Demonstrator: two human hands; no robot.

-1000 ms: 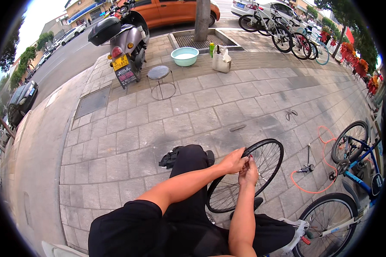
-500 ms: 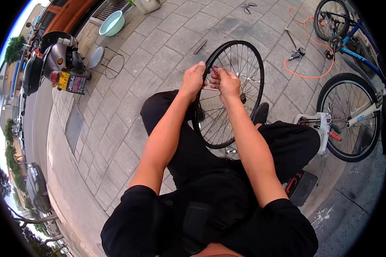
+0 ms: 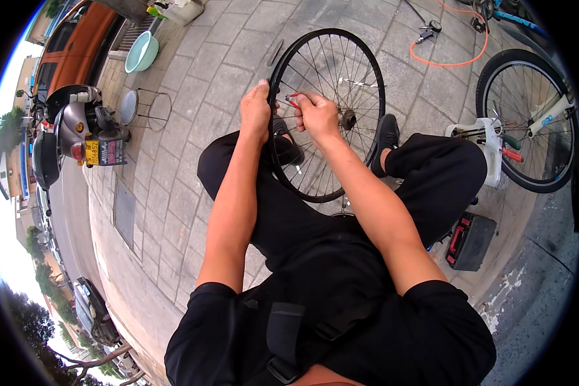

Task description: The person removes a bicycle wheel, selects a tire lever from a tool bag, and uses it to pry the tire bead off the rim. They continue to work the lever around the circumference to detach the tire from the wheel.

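Observation:
A bicycle wheel (image 3: 349,119) with a black tyre and thin spokes stands between my legs, leaning at a slant. My left hand (image 3: 256,114) is closed round the tyre and rim on the wheel's left side, its thumb pointing up along the edge. Just to the right, my right hand (image 3: 318,119) grips a small red-handled tool (image 3: 294,98) whose dark tip points toward the rim. Most of the tool is hidden by my fingers, so its exact kind does not show.
A flat tyre lever-like piece (image 3: 275,53) lies beyond the wheel. An orange air hose (image 3: 449,65) with a gauge (image 3: 435,27) is at far right, near another bicycle's wheel (image 3: 527,122). A black toolbox (image 3: 473,241) sits by my right knee; a stool (image 3: 129,107) and scooter (image 3: 77,132) stand left.
The view has shifted, so the surroundings sit differently in the picture. Both hands stay at the wheel's left side; the right still holds the red-handled tool, its wrist slightly turned.

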